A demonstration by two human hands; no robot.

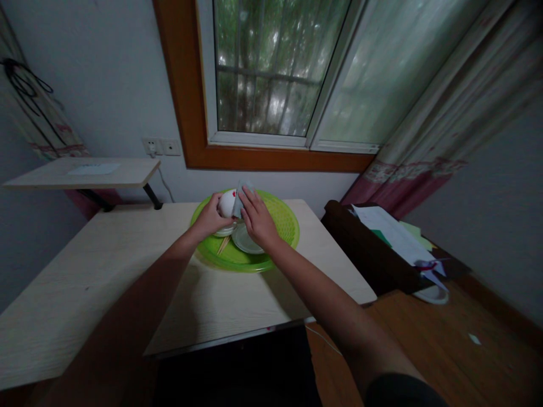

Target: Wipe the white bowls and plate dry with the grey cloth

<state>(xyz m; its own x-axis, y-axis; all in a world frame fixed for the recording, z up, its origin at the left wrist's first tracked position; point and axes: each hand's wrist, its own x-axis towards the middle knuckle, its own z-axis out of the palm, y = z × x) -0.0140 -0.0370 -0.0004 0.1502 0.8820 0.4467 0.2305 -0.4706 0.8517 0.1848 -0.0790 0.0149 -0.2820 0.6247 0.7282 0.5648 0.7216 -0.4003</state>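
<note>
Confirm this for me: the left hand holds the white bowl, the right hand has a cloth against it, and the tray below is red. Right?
Not quite: the tray is green, not red, as the head view shows. The left hand does hold the white bowl, and the right hand has a cloth against it.

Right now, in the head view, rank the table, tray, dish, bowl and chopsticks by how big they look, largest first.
1. Table
2. Tray
3. Dish and bowl: unsure, since both are partly hidden
4. Chopsticks
</note>
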